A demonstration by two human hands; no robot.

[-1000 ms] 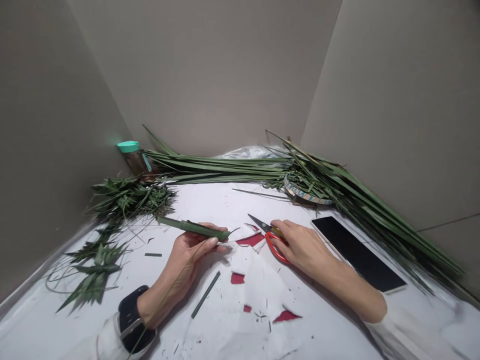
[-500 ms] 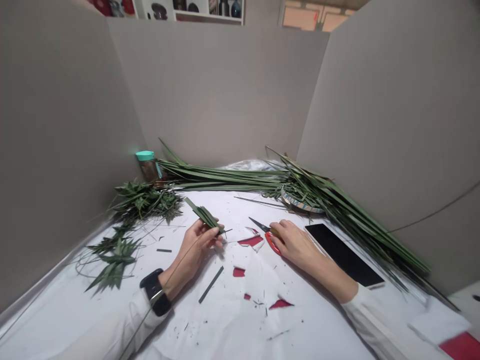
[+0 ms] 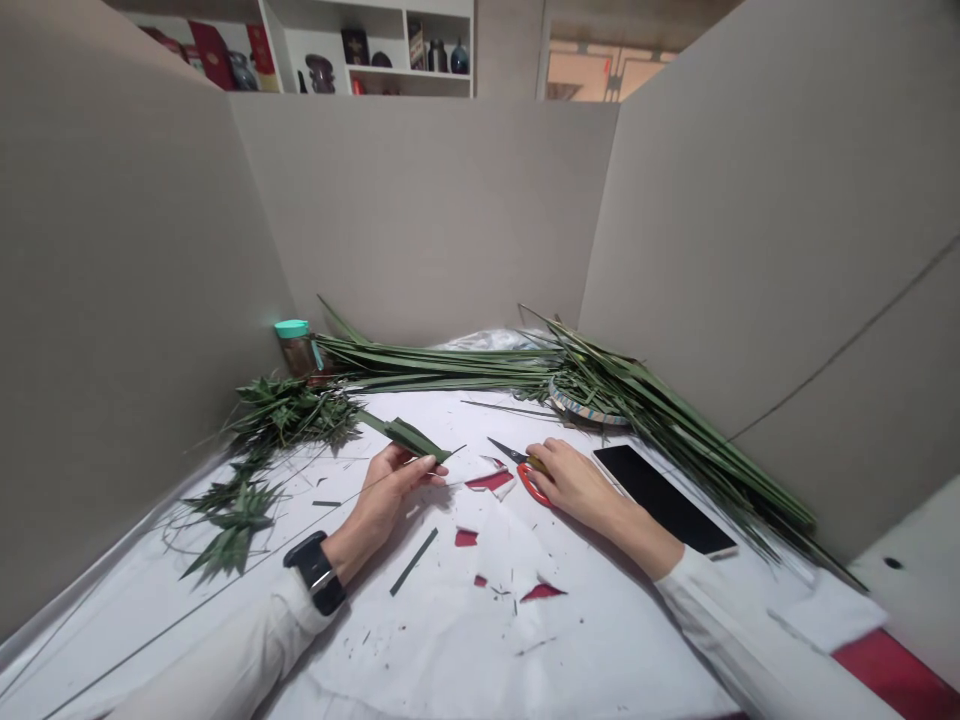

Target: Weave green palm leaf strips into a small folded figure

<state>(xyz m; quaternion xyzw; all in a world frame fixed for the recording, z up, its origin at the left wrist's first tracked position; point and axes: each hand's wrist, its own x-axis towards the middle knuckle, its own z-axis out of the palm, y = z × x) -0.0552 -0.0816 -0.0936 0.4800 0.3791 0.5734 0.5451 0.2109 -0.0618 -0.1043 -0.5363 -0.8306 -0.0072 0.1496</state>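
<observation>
My left hand (image 3: 390,492), with a dark watch on its wrist, pinches a folded bundle of green leaf strips (image 3: 409,438) between thumb and fingers. One flat strip end sticks out to the upper left, and a thin stem trails back across my forearm. My right hand (image 3: 566,478) lies low over the cloth, its fingers curled on the red-orange handles of scissors (image 3: 534,485). The dark blades point up and left toward the leaf bundle, apart from it. Torn red and white scraps (image 3: 491,481) lie just left of the scissors.
Spiky woven leaf pieces (image 3: 289,415) are heaped at left, near a teal-lidded bottle (image 3: 298,350). Long green leaves (image 3: 442,365) line the back and right, beside a round shallow tray (image 3: 589,408). A black-screened tablet (image 3: 664,500) lies right. Grey panels (image 3: 427,220) enclose the white-covered table.
The view has tilted up slightly and shifted right. The leaf bundle in my left hand has turned to lie flatter. My right hand stays on the scissors.
</observation>
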